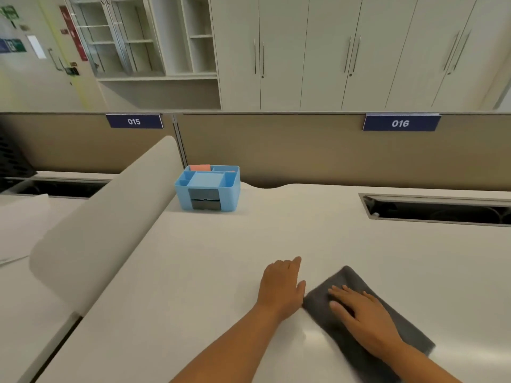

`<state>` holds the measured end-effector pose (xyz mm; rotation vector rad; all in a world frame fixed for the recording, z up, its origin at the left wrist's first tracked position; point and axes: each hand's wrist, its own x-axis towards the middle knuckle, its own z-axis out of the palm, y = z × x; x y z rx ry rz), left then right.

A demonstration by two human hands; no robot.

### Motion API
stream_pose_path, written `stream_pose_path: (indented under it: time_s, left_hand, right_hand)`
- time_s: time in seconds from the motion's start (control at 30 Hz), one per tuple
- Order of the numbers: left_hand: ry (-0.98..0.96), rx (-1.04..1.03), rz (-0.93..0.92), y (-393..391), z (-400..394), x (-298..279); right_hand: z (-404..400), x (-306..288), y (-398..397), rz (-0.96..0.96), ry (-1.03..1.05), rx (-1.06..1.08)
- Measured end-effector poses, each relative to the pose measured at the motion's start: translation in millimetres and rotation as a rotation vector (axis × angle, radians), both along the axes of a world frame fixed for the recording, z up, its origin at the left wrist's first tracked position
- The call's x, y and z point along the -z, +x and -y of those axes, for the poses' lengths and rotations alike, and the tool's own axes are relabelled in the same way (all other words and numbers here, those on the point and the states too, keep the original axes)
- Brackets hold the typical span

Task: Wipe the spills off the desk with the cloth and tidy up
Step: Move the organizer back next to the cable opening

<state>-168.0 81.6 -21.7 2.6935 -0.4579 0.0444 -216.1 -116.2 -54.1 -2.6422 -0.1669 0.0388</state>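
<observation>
While right hand [365,313] presses cloth [345,275] flat, left hand [282,286] open beside, desk [193,258] bare ahead

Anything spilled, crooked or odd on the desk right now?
Nothing stands out. No spill shows on the desk. The right hand lies flat on the grey cloth, the left hand beside it. The blue organizer stands upright.

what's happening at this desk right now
A person is wiping a white desk. Their right hand lies flat, fingers spread, on a folded dark grey cloth near the front edge. The left hand rests palm-down on the bare desk just beside the cloth. A blue desk organiser stands at the back. No spill is clearly visible.
</observation>
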Motion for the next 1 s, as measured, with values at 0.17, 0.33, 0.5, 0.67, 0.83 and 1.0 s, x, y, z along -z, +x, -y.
stream_pose_path:
  time_s: [0.17, 0.33, 0.5, 0.67, 0.83, 1.0]
  left_hand:
    - [0.028, -0.053, 0.046, 36, -54, -19]
    - [-0.005, -0.142, 0.070, 79, -109, -27]
    - [-0.020, -0.236, 0.076, 119, -159, -27]
    - [-0.012, -0.366, 0.133, 167, -204, -25]
    - [-0.130, -0.520, 0.097, 209, -237, -19]
    - [-0.270, -0.641, 0.030, 236, -257, -15]
  right_hand:
    - [-66, -56, 70, 0.103, 0.220, 0.332]
    - [-144, -87, 144, 0.074, 0.162, 0.296]
    - [-188, -96, 194, 0.036, 0.041, 0.277]
    - [-222, -96, 243, 0.050, -0.033, 0.227]
    - [-259, -87, 284, 0.058, -0.054, 0.168]
    - [-276, -68, 305, 0.027, -0.121, 0.112]
